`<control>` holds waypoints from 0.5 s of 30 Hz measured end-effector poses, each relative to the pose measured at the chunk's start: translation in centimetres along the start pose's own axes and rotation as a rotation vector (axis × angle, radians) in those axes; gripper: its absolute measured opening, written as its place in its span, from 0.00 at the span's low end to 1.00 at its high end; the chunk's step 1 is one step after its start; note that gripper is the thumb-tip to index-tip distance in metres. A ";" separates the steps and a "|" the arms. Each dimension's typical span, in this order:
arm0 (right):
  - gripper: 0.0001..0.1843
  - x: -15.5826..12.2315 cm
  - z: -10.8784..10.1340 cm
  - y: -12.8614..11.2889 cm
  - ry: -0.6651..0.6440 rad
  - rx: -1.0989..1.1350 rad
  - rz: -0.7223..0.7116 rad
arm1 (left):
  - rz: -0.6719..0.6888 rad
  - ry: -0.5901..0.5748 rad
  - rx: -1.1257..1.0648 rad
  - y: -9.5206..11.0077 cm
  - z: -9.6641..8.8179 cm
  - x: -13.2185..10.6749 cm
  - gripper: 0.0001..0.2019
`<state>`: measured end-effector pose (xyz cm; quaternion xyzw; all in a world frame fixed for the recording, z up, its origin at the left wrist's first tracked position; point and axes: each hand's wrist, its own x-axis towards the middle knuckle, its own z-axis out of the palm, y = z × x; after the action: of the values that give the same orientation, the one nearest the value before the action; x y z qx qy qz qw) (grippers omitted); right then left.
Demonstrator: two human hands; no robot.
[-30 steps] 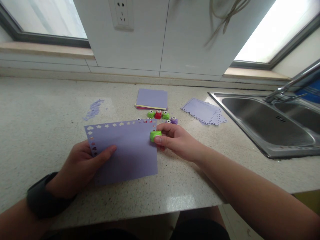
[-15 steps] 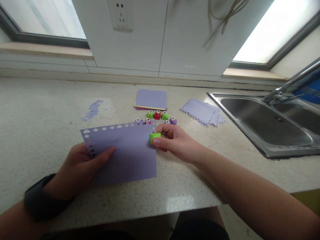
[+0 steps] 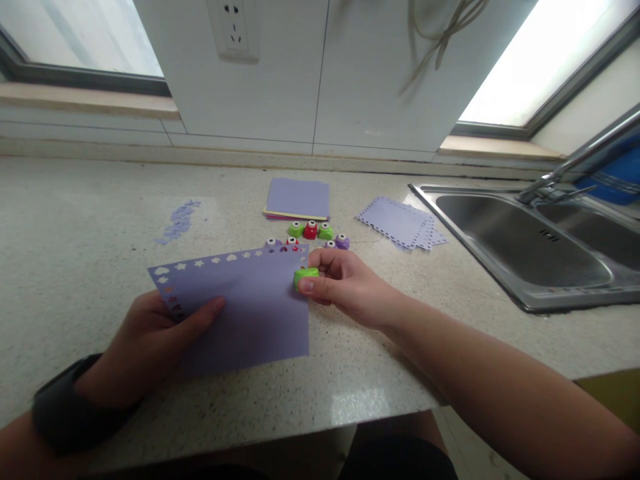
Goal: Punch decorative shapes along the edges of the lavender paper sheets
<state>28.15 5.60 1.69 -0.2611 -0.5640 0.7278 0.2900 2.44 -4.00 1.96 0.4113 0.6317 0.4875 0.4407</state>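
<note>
My left hand point(image 3: 155, 337) grips a purple paper sheet point(image 3: 245, 313) at its left edge, thumb on top, holding it just above the counter. Small shapes are punched out along the sheet's top and left edges. My right hand point(image 3: 345, 283) pinches a small green paper punch point(image 3: 305, 275) against the sheet's right edge near the top corner. A dark watch sits on my left wrist point(image 3: 60, 407).
Several small punches, green, red and purple point(image 3: 315, 233), lie behind the sheet. A stack of purple paper point(image 3: 297, 199) and punched sheets point(image 3: 400, 223) lie farther back. Purple paper bits point(image 3: 177, 220) lie at the left. A steel sink point(image 3: 525, 247) with tap is at the right.
The sheet and both hands have drifted slightly left and down in view. The green punch stays at the sheet's right edge in my right hand.
</note>
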 end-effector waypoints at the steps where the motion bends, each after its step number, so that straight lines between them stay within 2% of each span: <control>1: 0.13 0.0 0.0 0.0 -0.002 0.006 -0.001 | -0.008 -0.002 -0.005 0.0 0.0 0.0 0.08; 11: 0.15 -0.1 0.2 0.2 -0.010 0.023 -0.011 | -0.006 -0.014 -0.021 -0.2 -0.2 0.1 0.09; 15: 0.15 -0.1 0.4 0.5 -0.021 0.014 -0.023 | -0.006 -0.077 -0.051 -1.1 -0.8 0.8 0.12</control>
<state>27.89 5.18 1.27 -0.2450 -0.5649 0.7309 0.2944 1.35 -3.62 0.86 0.4162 0.6029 0.4859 0.4766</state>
